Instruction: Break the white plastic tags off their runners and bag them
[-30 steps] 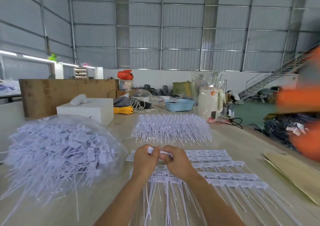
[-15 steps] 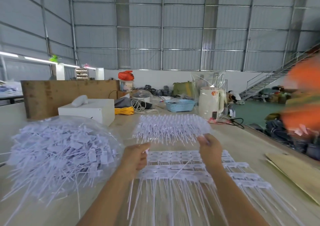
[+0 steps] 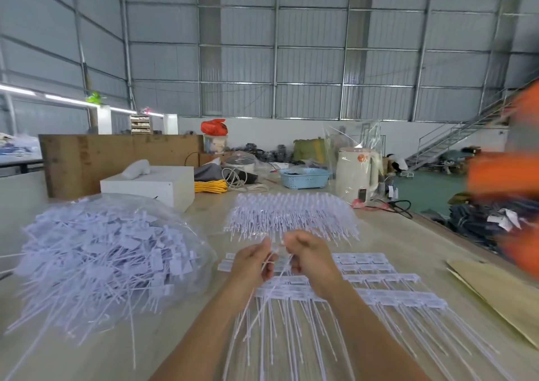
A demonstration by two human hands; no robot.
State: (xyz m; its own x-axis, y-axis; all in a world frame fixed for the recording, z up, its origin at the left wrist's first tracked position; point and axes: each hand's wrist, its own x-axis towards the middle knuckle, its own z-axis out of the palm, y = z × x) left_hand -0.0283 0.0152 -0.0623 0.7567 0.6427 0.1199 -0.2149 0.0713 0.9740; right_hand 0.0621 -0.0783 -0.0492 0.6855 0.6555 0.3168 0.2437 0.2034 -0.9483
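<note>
White kettle [image 3: 356, 173], blue basket [image 3: 304, 177], yellow cable [image 3: 210, 186].

White plastic tags [image 3: 280, 267] are seen spread over a pale beige counter [image 3: 408, 243], with more white tags heaped in a clear bag [image 3: 110, 252] toward the counter's left edge. A white box [image 3: 154, 186] and a coil of yellow cable [image 3: 210, 186] are shown near the far edge, beside a light blue latticed basket [image 3: 304, 178] and a cream kettle [image 3: 356, 173] marked with an orange spot. A brown board [image 3: 116, 159] is stood behind, and a red-orange bag [image 3: 214, 127] is set above it. Grey corrugated walls [image 3: 291, 60] are ruled by a pale steel grid.
</note>
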